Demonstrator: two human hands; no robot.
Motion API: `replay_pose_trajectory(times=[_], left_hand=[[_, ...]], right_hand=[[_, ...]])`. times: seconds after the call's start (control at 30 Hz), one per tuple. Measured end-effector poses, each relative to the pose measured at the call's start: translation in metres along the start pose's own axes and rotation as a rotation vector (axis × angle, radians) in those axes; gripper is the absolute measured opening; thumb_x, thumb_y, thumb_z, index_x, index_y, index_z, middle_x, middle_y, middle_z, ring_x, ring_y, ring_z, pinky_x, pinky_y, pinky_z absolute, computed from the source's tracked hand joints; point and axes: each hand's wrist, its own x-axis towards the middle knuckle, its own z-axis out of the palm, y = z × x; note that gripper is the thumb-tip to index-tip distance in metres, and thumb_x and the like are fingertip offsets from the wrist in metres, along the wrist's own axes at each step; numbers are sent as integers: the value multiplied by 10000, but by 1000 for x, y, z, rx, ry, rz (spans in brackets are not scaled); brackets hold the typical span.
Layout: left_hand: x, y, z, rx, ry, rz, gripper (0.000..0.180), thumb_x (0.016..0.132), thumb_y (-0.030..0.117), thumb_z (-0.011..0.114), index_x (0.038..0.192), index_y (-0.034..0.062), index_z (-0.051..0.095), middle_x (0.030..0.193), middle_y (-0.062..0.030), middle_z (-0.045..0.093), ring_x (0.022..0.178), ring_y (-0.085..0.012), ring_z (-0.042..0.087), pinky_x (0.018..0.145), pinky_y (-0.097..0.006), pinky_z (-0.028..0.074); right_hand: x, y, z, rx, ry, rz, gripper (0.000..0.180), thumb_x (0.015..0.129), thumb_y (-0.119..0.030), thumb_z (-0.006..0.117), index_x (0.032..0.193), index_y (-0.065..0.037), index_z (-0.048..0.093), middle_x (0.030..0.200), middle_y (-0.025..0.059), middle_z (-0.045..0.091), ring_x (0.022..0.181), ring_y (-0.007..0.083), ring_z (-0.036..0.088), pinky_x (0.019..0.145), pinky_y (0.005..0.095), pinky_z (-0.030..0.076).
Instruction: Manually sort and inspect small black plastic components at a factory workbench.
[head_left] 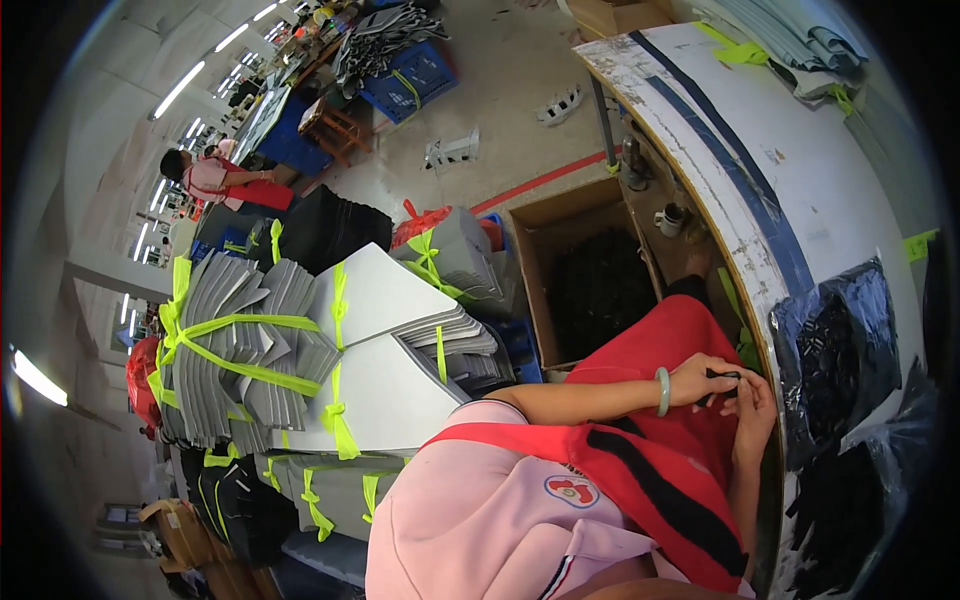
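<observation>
My left hand (697, 381), with a pale green bangle on its wrist, pinches a small black piece (722, 375) over my red apron (660, 350). My right hand (755, 405) meets it from the other side, its fingers closed on the same piece. The piece is too small and too covered by fingers to name its kind. Beside my right hand, on the white worktable (690, 110), lies an opened clear plastic bag (790, 325) of small black parts. A heap of black strips (835, 510) lies below that bag.
A cardboard box (525, 270) with black material stands beyond my knees, near a mug (670, 218). Stacked grey panels (225, 350) tied with neon-yellow strips rise on the left. Blue strips (715, 140) lie along the table. Another person (225, 180) stands farther off.
</observation>
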Motion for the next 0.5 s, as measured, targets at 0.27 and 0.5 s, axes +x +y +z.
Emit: replay_pose_trajectory(times=[0.27,0.5], left_hand=[[-11,0,1,-331,-26,-187,348,946,335,567,1150,60,630,740,-52,632,592,-97,591,398,-202,441],[-5,-5,-32,-605,-154,-510,245,936,308,583,1014,77,582,794,-31,593,571,-70,501,354,-143,306]], right_hand=[[-9,4,-13,17,-80,118,150,950,-138,553,958,-1,616,739,34,601,573,60,537,487,198,446],[1,-19,-3,-76,-170,-18,231,971,-185,513,1083,-5,605,791,-15,539,669,51,462,618,208,387]])
